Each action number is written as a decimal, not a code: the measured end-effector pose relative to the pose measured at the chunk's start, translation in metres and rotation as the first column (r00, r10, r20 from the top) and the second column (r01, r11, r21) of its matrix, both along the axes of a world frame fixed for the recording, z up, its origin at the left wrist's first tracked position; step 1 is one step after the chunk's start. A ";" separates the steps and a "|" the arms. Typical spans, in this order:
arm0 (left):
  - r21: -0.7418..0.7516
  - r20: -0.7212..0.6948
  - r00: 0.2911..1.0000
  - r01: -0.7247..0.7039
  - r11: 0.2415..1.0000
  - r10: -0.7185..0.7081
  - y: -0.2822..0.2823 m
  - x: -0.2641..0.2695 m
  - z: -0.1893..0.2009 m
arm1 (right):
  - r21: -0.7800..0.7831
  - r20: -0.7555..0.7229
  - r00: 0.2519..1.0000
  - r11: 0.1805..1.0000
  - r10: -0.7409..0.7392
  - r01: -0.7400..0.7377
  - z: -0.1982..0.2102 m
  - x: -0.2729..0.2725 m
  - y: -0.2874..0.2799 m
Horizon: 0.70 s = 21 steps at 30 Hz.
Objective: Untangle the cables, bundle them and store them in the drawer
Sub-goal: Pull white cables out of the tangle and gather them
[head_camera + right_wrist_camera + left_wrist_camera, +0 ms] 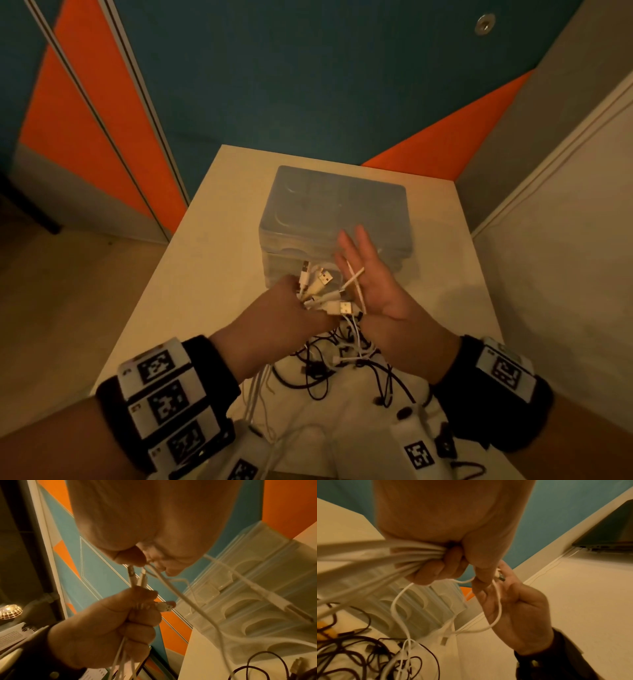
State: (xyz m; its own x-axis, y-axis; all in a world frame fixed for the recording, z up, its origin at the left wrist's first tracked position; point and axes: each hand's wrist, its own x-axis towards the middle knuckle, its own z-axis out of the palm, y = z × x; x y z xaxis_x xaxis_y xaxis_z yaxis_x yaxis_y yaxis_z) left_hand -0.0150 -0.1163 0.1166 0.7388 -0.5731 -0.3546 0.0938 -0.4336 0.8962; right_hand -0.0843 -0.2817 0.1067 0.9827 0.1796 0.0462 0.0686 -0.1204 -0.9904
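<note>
Your left hand [291,305] clenches a sheaf of white cables [322,291] before the shut drawer box [334,219]; your right hand [370,284], fingers spread, hooks one strand. Black cables [342,370] lie tangled on the table [205,257], nothing bundled or stored.

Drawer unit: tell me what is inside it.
Through the translucent drawer unit nothing can be made out inside; its walls are cloudy. The white cables and black cables are outside, before it.

**tight front, open sides**

a translucent plastic drawer unit [334,212] blocks the middle of the small cream table [212,246]. tangled black and white cables [342,356] clutter the near edge; bare tabletop lies either side of the unit.
</note>
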 end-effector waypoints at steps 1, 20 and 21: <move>0.021 -0.039 0.999 -0.028 0.999 0.028 0.000 0.001 -0.002 | 0.022 -0.007 1.000 1.000 -0.014 0.014 0.002 0.000 0.000; -0.085 -0.137 0.982 -0.146 0.986 0.133 -0.004 -0.007 0.018 | 0.064 -0.090 0.996 0.997 -0.028 0.034 -0.003 -0.002 0.007; -0.074 -0.157 0.980 -0.139 0.988 0.126 -0.005 -0.006 0.019 | 0.045 -0.085 0.996 0.999 -0.011 0.015 -0.002 0.000 0.009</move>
